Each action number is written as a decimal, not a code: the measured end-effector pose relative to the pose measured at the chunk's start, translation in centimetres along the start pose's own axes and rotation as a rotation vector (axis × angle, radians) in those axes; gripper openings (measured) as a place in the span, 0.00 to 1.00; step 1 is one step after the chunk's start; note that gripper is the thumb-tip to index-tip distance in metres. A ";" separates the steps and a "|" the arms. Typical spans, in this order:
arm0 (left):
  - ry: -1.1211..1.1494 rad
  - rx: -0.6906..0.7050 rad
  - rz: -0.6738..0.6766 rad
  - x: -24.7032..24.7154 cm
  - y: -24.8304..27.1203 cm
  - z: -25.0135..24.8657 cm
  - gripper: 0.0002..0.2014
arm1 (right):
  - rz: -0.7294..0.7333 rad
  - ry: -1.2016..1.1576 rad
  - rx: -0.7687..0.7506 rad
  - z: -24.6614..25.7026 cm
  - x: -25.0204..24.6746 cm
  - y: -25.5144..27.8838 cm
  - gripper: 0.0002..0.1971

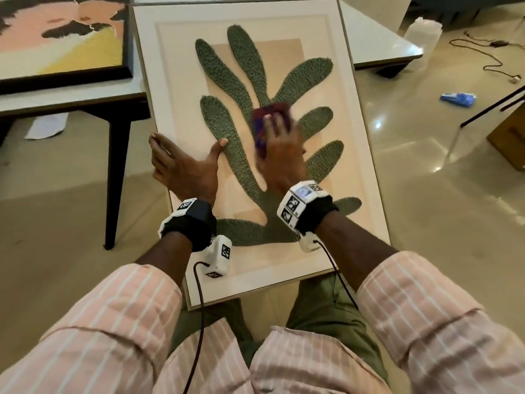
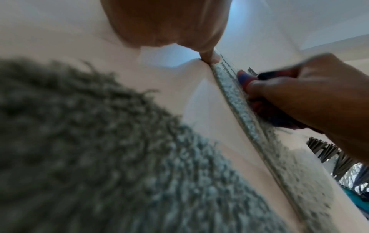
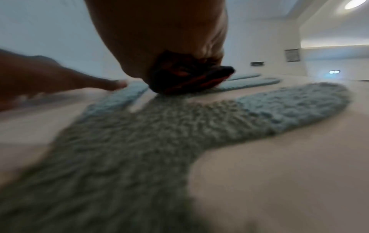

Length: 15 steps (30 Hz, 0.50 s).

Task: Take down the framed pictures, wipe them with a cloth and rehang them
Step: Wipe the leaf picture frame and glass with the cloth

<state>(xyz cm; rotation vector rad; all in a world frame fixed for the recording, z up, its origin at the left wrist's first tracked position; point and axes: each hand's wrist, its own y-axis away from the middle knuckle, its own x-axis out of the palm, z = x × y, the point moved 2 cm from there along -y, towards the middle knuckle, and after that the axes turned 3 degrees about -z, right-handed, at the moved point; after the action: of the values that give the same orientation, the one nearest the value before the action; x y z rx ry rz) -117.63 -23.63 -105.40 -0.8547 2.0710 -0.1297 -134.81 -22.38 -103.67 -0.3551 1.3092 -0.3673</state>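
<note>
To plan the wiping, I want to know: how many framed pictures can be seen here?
2. The leaf picture rests tilted between the table and the person's lap, under both hands. The black-framed painting lies on the table at the left. Others may be out of view.

Glossy beige tile floor (image 1: 412, 143) all around me, throwing back bright patches of ceiling light. To my left stands a desk (image 1: 71, 99) with a pale top and dark tapered legs; a sheet of white paper (image 1: 45, 125) lies on the floor under it. Ahead and to the right, another pale desk corner (image 1: 389, 51) juts in. Past it, a translucent plastic container (image 1: 423, 31) sits on the floor, and a black cable (image 1: 483, 54) snakes across the tiles to a plug. A crumpled blue wrapper (image 1: 457, 99) lies nearby, with a brown box (image 1: 508, 137) at the far right edge. From my right wrist, white walls and a round ceiling lamp (image 3: 356, 4) glowing.
</note>
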 end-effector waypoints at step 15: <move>0.548 -0.275 -0.011 -2.3 1.6 5.0 0.30 | 0.161 -0.141 -0.850 9.9 3.1 1.3 0.28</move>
<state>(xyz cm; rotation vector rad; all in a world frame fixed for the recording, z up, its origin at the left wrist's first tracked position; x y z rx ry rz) -113.82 -19.95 -107.58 -1.0856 2.6396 -0.0930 -124.43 -22.20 -104.71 -0.9581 1.2921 0.3714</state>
